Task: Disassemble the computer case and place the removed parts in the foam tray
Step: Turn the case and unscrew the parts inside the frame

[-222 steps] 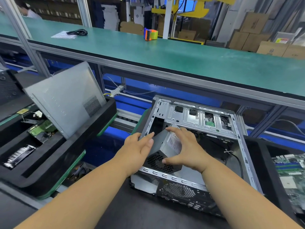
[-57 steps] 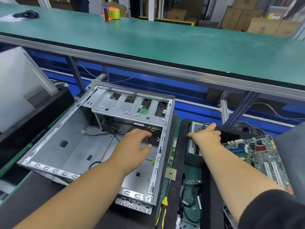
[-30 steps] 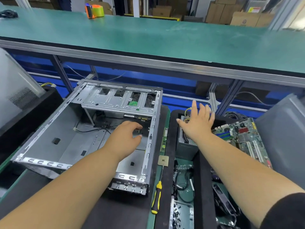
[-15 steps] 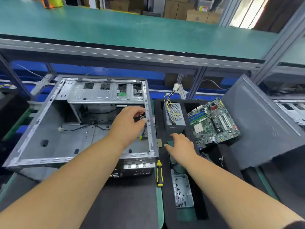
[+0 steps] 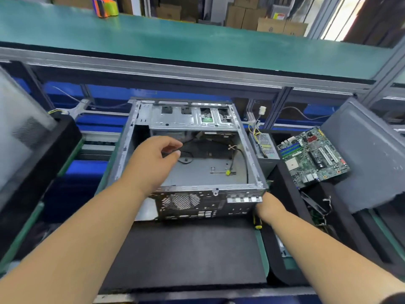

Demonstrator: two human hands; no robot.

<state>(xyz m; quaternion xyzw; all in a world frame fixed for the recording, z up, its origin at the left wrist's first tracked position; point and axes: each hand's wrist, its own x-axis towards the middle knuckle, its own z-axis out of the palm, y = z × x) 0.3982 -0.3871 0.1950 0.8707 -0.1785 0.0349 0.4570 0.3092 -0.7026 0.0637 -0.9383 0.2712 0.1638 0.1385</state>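
The open metal computer case (image 5: 219,172) lies on a black mat, its rear panel with the fan grille facing me. Loose black cables rest on its floor. My left hand (image 5: 153,159) hovers over the case's interior with fingers loosely curled and nothing in them. My right hand (image 5: 269,207) clasps the case's near right corner, its fingertips hidden behind the metal. The black foam tray (image 5: 282,189) on the right holds a power supply (image 5: 265,148) and a green motherboard (image 5: 311,156).
A grey side panel (image 5: 368,154) leans in the tray at far right. A yellow screwdriver tip (image 5: 257,226) shows under my right wrist. Another black tray (image 5: 43,163) with a panel (image 5: 19,132) stands at left. A green shelf (image 5: 197,47) runs overhead behind.
My right hand left the foam tray and came to the case's near right corner. My left hand drew back from the right wall to the middle. The case has turned, showing more rear panel.
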